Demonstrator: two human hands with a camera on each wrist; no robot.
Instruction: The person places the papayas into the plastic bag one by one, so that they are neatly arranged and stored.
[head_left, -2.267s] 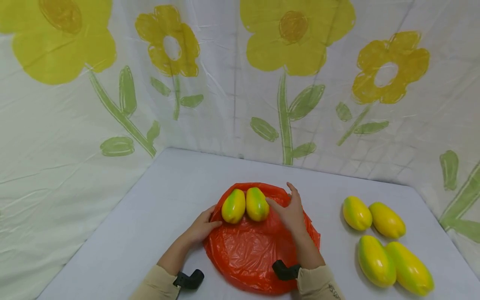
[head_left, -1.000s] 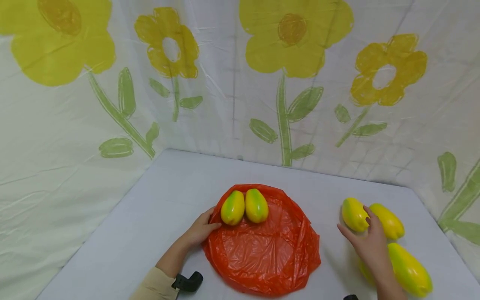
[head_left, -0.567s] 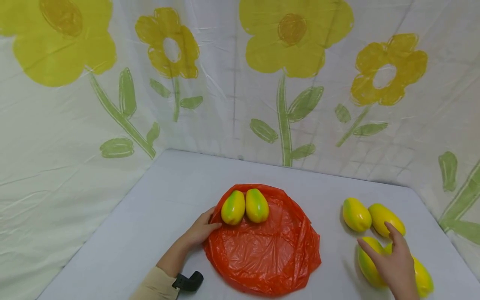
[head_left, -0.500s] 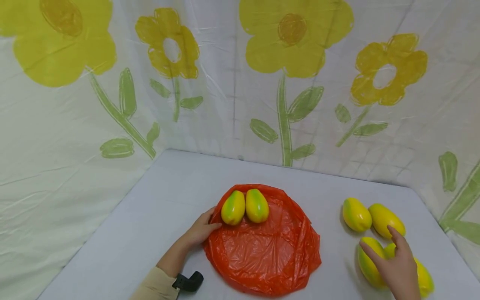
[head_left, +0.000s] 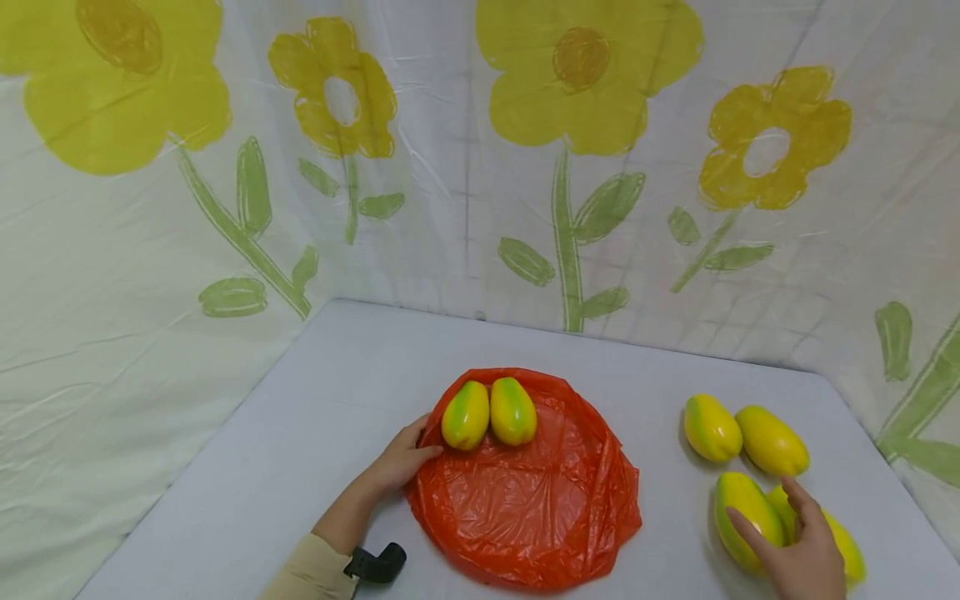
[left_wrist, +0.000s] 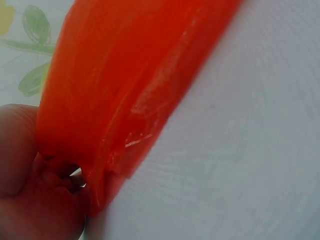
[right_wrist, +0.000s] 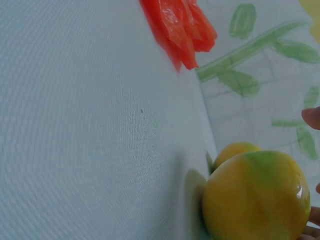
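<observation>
While yellow-green fruits (head_left: 754, 505) gleam, red plastic (head_left: 517, 512) wrinkles.

Head view looks forward-down; both close, low wrist views share its red plastic (head_left: 517, 500).

Left hand (head_left: 401, 462): fingertips other than the thumb's were hidden by the red bag (head_left: 517, 508).
Red bag: the top edge cut it off in the 2 wrist views.
Yellow-green fruit (head_left: 847, 546): 1 was partly hidden behind the right hand (head_left: 804, 554).
Right hand: the head view's bottom edge cut it off; contact with any fruit could not be told.
Dark speck (right_wrist: 141, 111): was too small to identify.
</observation>
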